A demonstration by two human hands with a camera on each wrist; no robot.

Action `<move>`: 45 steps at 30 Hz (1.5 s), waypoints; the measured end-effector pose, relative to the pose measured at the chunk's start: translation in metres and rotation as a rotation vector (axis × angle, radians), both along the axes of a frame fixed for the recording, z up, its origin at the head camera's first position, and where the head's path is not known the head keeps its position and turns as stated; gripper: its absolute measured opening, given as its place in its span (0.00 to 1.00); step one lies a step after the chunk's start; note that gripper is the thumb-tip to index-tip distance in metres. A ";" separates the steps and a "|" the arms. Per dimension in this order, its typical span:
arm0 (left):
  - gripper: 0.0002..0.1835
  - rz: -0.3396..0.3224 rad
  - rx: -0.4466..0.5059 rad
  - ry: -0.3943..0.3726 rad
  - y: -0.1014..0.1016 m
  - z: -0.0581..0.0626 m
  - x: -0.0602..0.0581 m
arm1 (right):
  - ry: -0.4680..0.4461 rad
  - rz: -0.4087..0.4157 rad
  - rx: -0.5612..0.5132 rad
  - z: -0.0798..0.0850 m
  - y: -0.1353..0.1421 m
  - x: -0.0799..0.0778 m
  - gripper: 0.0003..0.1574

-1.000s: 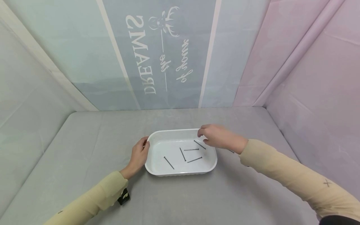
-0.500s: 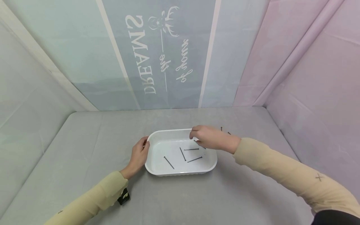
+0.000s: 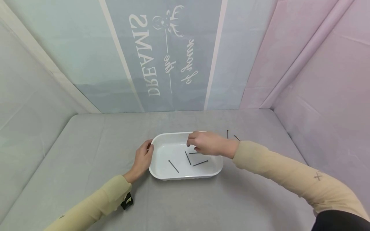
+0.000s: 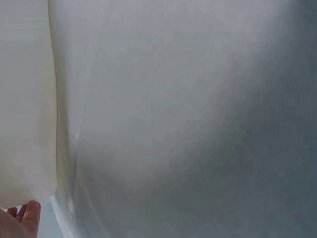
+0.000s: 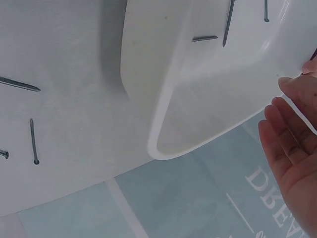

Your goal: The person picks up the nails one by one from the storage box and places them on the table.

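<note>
A white tray (image 3: 162, 174) holds several dark nails (image 3: 174, 166) lying loose on its floor. My left hand (image 3: 141, 159) grips the tray's left end, its thumb and fingers at the rim. In the left wrist view only that hand's fingers (image 4: 29, 218) show, past the sleeve. Over the tray's far right part is my right hand (image 3: 208, 143), thumb and index finger brought together. A dark nail end (image 5: 315, 53) shows at those fingertips at the right wrist view's edge; most of it is out of frame. The other fingers (image 5: 277, 131) are spread beyond the far rim.
Several nails (image 5: 33, 141) lie on the grey cloth right of the tray, two of them visible past the right wrist in the head view. A black object (image 3: 127, 201) sits beneath the left sleeve (image 3: 95, 205). A printed fabric backdrop (image 3: 173, 64) closes the far side.
My right hand has moved left over the tray, now covering a nail on its floor. Nails on the cloth have come into sight behind it. The left hand and tray stay put.
</note>
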State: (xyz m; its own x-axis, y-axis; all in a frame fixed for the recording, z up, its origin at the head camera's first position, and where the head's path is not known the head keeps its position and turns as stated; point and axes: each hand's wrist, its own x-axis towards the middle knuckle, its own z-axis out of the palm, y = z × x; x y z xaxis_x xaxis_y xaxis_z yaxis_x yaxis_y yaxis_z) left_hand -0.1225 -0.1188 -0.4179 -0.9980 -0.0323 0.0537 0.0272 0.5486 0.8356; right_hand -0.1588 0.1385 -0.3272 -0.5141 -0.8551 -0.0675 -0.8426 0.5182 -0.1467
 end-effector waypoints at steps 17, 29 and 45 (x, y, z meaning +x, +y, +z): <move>0.19 0.005 0.000 0.019 0.000 -0.002 -0.001 | 0.104 0.132 0.041 -0.007 -0.021 0.004 0.14; 0.18 0.003 0.001 0.022 -0.001 -0.002 0.000 | 0.065 0.176 0.049 -0.013 -0.035 0.009 0.13; 0.19 0.003 0.000 0.038 -0.002 -0.006 -0.001 | 0.085 0.286 0.062 -0.026 -0.049 0.012 0.15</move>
State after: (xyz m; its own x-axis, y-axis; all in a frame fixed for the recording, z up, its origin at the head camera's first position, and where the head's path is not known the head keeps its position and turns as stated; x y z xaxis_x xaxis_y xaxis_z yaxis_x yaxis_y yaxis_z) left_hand -0.1231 -0.1207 -0.4243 -0.9951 -0.0351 0.0919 0.0577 0.5486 0.8341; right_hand -0.1471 0.0892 -0.3529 -0.2592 -0.9615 -0.0917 -0.9635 0.2640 -0.0451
